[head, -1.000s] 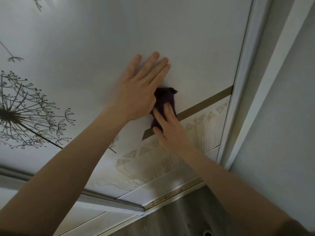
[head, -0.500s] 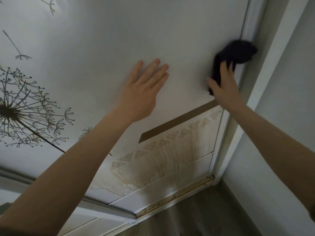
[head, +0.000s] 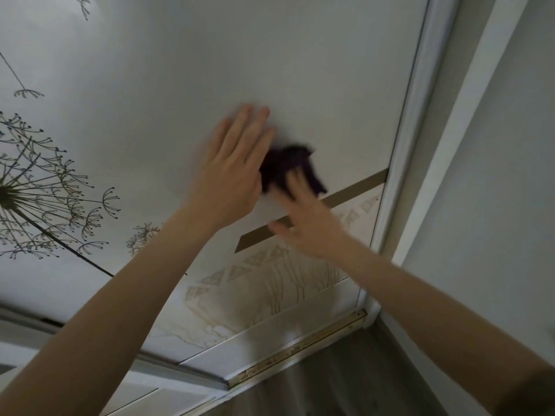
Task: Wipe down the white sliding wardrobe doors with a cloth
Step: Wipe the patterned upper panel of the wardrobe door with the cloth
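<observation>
The dandelion picture (head: 45, 187) is seen on the white door (head: 270, 55), far left of the brown stripe (head: 357, 189). The left hand (head: 234, 172) is laid flat above the stripe's left end, fingers straight, nothing held. Just above the stripe, the dark cloth (head: 285, 165) is pressed to the door by the right hand (head: 309, 226), whose blurred fingers look mostly straight. Wiping is under way. Next, the cloth should probably be rubbed below the stripe and kept flat.

floor (head: 345, 382) | grey wood grain | carries: brass track (head: 300, 351) under wardrobe door (head: 300, 70)
</observation>
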